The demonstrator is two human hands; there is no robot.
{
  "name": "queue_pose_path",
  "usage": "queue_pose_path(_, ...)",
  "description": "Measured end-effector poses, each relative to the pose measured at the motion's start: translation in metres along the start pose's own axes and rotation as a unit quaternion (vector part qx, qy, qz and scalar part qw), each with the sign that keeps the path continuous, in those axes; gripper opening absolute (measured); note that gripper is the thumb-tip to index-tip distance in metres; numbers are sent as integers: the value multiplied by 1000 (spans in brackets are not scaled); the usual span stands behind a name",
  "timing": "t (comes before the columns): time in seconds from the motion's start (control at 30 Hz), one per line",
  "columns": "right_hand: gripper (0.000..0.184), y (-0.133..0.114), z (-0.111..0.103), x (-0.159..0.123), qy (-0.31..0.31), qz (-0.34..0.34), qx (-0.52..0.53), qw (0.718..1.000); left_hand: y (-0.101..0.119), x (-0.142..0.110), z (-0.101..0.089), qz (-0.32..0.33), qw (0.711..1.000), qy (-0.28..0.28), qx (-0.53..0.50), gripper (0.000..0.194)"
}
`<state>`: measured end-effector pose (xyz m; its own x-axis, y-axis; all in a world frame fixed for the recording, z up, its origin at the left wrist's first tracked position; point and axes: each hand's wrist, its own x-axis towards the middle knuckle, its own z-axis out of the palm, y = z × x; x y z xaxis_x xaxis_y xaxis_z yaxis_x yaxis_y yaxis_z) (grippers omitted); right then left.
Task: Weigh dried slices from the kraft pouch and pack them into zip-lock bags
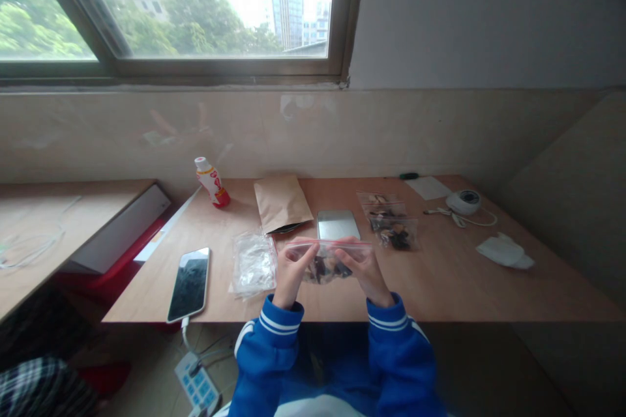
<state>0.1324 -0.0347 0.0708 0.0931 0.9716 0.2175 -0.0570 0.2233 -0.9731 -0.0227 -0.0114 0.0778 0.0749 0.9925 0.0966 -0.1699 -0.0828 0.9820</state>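
Fingers of the left hand point(290, 271) and the right hand point(364, 268) grasp the red-striped top of a clear plastic bag point(323, 270) filled with dark and tan pieces, one hand at each end of the strip. The bag is held near the middle of the front edge of a light brown wooden desk point(440, 287); whether its bottom touches the surface I cannot tell. Just beyond it lies a flat, silver rectangular object point(337, 224). Toward the back edge, right of that, filled clear plastic bags with red strips point(397, 234) lie overlapping. Left of the left hand is a pile of clear, flat plastic sleeves point(254, 264), with a brown paper pouch point(281, 201) behind it, near the back edge. A red-and-white plastic bottle point(213, 185) stands by the back left corner, a dark-screened phone point(190, 283) lies near the front left corner, and a white dome-shaped device point(462, 203) sits near the back right corner.
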Motion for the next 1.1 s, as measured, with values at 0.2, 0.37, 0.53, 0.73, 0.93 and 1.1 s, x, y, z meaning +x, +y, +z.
queue_pose_path(0.2,23,0,5,4,41,-21,-70,997,-8,2,-4,-16,1000,-10,-17,22)
queue_pose_path(0.37,19,5,7,6,93,-35,-93,991,-9,3,-2,-19,999,-30,-5,23)
queue_pose_path(0.53,22,11,7,9,60,-18,-75,995,-14,7,-1,-2,1000,-13,23,23)
queue_pose_path(0.73,28,14,8,9,25,16,-59,998,-18,10,1,46,997,14,53,18)
queue_pose_path(0.93,30,16,17,10,77,32,-60,995,-19,7,2,40,996,21,73,22)
queue_pose_path(1.1,27,17,24,8,118,22,-70,990,-19,2,8,8,997,53,53,28)
